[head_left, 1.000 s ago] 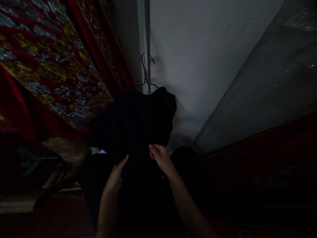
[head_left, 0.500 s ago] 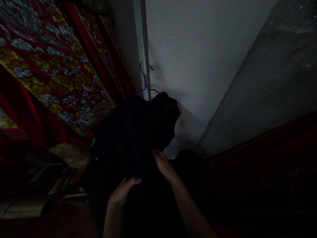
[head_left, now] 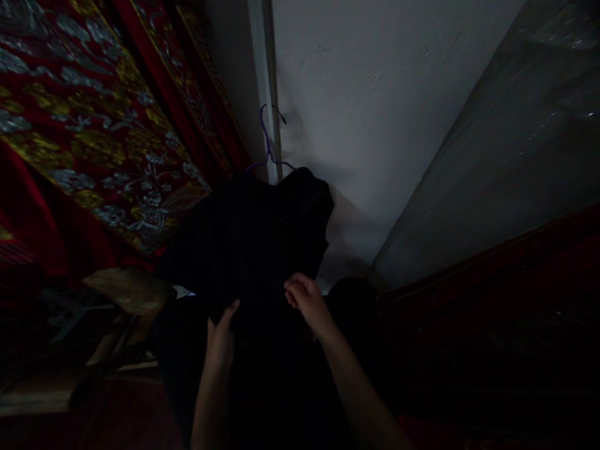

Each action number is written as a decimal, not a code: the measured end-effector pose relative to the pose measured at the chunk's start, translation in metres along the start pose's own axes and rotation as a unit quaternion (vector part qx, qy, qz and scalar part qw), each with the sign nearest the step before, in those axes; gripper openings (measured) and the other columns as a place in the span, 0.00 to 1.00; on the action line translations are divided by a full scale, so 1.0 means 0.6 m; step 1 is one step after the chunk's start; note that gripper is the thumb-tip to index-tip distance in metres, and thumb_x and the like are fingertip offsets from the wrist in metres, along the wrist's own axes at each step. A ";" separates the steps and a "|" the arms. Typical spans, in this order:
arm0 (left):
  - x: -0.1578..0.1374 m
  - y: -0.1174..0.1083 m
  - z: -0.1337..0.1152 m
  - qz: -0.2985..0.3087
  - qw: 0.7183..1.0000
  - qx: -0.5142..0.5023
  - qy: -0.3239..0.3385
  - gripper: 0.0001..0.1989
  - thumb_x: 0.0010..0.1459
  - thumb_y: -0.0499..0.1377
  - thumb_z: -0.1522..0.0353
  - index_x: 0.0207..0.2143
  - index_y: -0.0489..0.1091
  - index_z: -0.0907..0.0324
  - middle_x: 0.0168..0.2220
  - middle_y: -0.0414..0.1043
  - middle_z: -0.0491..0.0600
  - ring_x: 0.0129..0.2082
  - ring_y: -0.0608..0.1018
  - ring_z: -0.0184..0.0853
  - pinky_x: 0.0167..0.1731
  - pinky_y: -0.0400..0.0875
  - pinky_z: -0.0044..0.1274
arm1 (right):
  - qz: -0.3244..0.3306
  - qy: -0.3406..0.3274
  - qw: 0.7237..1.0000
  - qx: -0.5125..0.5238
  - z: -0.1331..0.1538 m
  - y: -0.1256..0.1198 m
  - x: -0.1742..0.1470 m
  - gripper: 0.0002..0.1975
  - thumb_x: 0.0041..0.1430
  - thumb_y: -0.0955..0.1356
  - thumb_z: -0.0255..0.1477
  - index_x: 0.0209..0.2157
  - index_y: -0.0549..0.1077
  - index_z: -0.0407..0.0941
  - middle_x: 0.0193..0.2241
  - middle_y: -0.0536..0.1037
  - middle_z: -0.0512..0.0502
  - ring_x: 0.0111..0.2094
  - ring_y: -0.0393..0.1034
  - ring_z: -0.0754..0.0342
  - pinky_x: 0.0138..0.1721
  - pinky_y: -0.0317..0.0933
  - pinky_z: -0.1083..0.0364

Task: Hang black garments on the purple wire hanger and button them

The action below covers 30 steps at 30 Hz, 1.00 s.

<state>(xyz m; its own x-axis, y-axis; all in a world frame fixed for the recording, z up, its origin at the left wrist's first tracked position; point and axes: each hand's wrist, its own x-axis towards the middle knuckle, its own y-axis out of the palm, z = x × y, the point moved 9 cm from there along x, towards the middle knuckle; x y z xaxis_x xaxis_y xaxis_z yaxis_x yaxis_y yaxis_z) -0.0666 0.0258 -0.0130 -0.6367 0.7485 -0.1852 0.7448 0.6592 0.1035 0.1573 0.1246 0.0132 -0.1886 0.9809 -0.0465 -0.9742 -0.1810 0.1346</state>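
Observation:
A black garment [head_left: 253, 231] hangs on a purple wire hanger [head_left: 268, 144]; its exact kind is lost in the dark. At the garment's lower left, my left hand [head_left: 220, 340] has its thumb pointing up along the front, with the cloth between thumb and fingers, most of which are hidden. To the right, my right hand [head_left: 307, 300] is closed, its fingers curled in at the garment's right part. The cloth between the two hands is too dark to show folds or seams.
Red cloth embroidered in gold and silver [head_left: 107, 131] hangs at the left. A pale wall [head_left: 375, 94] stands behind the hanger, beside a narrow upright strip [head_left: 260, 56]. Wooden pieces [head_left: 131, 290] lie at lower left. Sheer plastic-like sheeting [head_left: 506, 150] covers the right side.
My left hand has moved up and left, its thumb turning from sideways to upward. My right hand's fingers have curled in. The view has shifted slightly, and the garment with it.

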 end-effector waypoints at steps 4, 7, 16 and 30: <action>0.003 -0.032 -0.045 -0.168 0.960 0.025 0.222 0.25 0.53 0.68 0.60 0.52 0.68 0.55 0.55 0.70 0.53 0.57 0.72 0.43 0.60 0.66 0.36 | 0.000 0.001 1.000 -0.020 0.007 -0.005 -0.001 0.08 0.51 0.66 0.36 0.26 0.69 0.45 0.14 0.64 0.57 0.16 0.56 0.60 0.21 0.49 0.59; -0.010 0.039 -0.050 -0.039 0.945 0.096 0.311 0.20 0.56 0.67 0.61 0.49 0.71 0.57 0.50 0.73 0.53 0.51 0.76 0.42 0.55 0.71 0.34 | 0.029 0.016 0.999 -0.030 0.003 0.013 -0.004 0.07 0.52 0.66 0.34 0.25 0.70 0.45 0.13 0.65 0.56 0.16 0.57 0.60 0.21 0.50 0.59; -0.034 0.166 -0.012 0.115 0.935 0.110 0.316 0.12 0.57 0.62 0.63 0.41 0.76 0.60 0.37 0.80 0.51 0.39 0.81 0.39 0.41 0.75 0.28 | 0.111 0.032 0.993 -0.030 0.005 0.043 -0.011 0.10 0.51 0.65 0.34 0.22 0.71 0.44 0.14 0.71 0.52 0.17 0.66 0.58 0.24 0.57 0.58; -0.058 0.235 0.013 0.214 0.926 0.158 0.268 0.10 0.60 0.63 0.64 0.27 0.74 0.57 0.29 0.75 0.49 0.32 0.77 0.38 0.36 0.69 0.26 | -0.027 -0.109 0.991 0.067 0.282 -0.024 0.119 0.11 0.44 0.72 0.35 0.22 0.75 0.40 0.13 0.72 0.51 0.13 0.50 0.66 0.16 0.38 0.62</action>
<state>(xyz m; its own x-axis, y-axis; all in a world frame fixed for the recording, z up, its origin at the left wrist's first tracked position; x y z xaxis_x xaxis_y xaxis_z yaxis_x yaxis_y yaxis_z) 0.0623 0.0921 0.0006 -0.2148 0.9201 0.3276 0.9190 0.3040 -0.2512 0.1788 0.2091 0.1756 -0.0920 0.9835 0.1560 -0.9542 -0.1319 0.2684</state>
